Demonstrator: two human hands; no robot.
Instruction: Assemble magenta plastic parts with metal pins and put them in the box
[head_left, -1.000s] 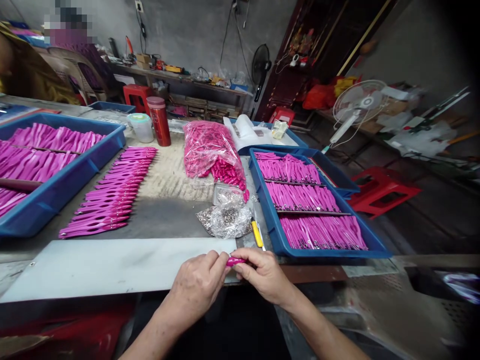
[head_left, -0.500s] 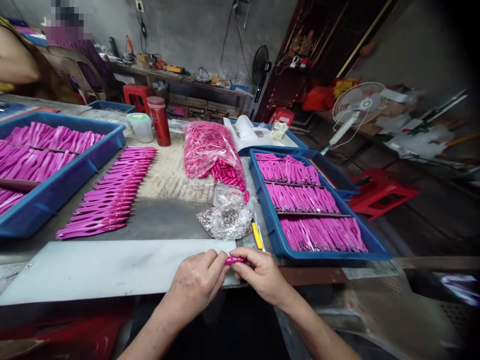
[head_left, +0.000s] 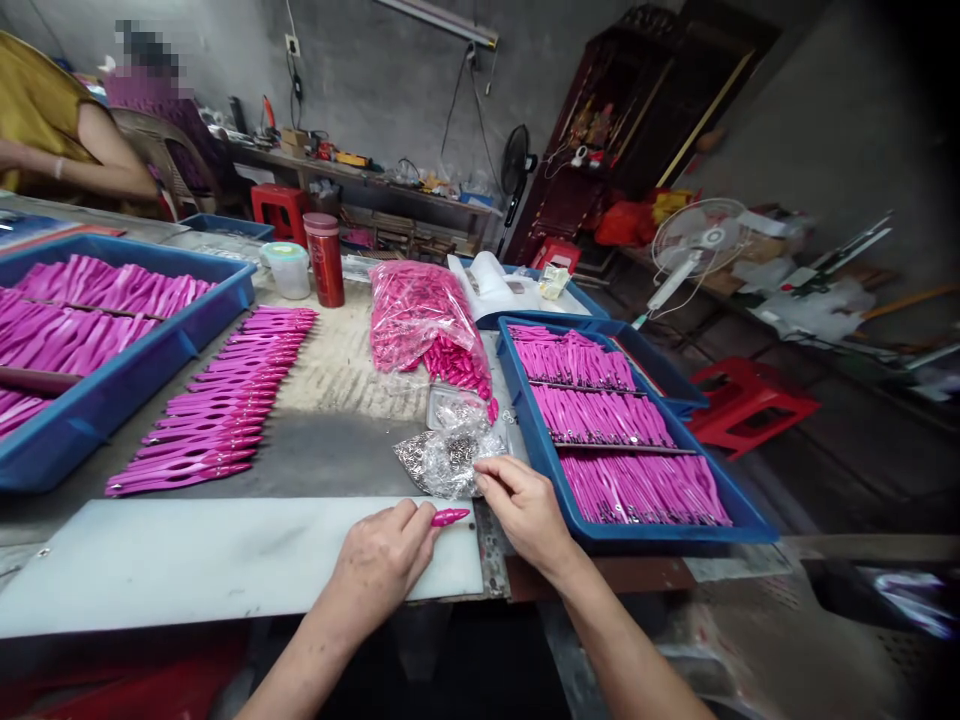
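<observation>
My left hand (head_left: pixel 384 552) is closed on a small glossy pink pointed piece (head_left: pixel 451 517), whose tip sticks out to the right above the white board (head_left: pixel 217 555). At the near right edge of an open clear plastic bag of small metal parts (head_left: pixel 442 455) is my right hand (head_left: pixel 529 510), thumb and forefinger pinched together. Whatever may be between those fingertips is too small to make out. Behind the bag stands a little clear tray (head_left: pixel 439 408). A larger plastic bag of pink pieces (head_left: pixel 424 320) spills open toward me.
Blue trays of pink handle-like parts stand on the left (head_left: pixel 225 310) and on the right (head_left: pixel 570 520). A slanting row of pink parts (head_left: pixel 217 400) lies between the left tray and the bags. Further back are a red bottle (head_left: pixel 324 265) and a lidded tub (head_left: pixel 287 272). Another person (head_left: pixel 52 130) sits far left.
My right hand has left the pink piece and moved forward to the bag of metal parts. The left hand keeps the piece, now with its tip bare. The view has tilted up slightly.
</observation>
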